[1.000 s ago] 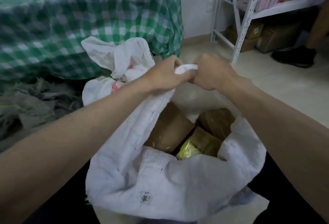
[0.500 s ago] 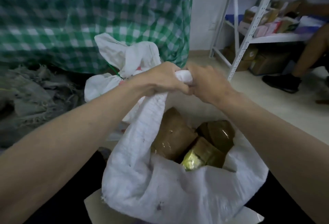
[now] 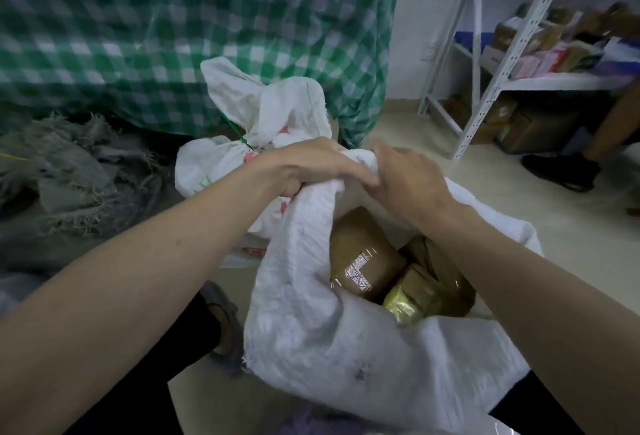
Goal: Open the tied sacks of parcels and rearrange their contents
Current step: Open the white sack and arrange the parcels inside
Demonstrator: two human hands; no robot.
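- Two hands on one white woven sack [image 3: 363,341], both at the far lip of its mouth, well above the parcels inside.
- Left hand [image 3: 311,168] clamped over a bunched fold of the rim, fingers curled down round the cloth; right hand [image 3: 405,182] just beside it, knuckles up, fingers curled into the same fold, fingertips hidden in the fabric.
- Hands almost touching, so no saying which is nearer the fold: equal reach, left on the left flank of the mouth, right on the far edge.
- Mouth of the sack already gaping toward the camera, no tie visible on it; near rim slumped low.
- Inside, directly below and toward the body from the fingers: brown taped parcel [image 3: 363,261] with a shiny strip of tape, long axis running roughly away from the camera; yellow-wrapped parcel [image 3: 408,299] lower, wedged against it; another brown parcel [image 3: 440,272] under the right forearm.
- Likely step in hand: spreading or rolling down the rim; parcels reachable only by a downward, inward move past the held fold.
- Second white sack [image 3: 256,130] just behind the left hand, neck cinched with a green tie [image 3: 239,133], not yet opened.
- Beyond: green checked cloth [image 3: 173,36] draped over a table, frayed grey sacking [image 3: 69,171] on the floor at left, metal shelving [image 3: 485,71] with boxes at right.
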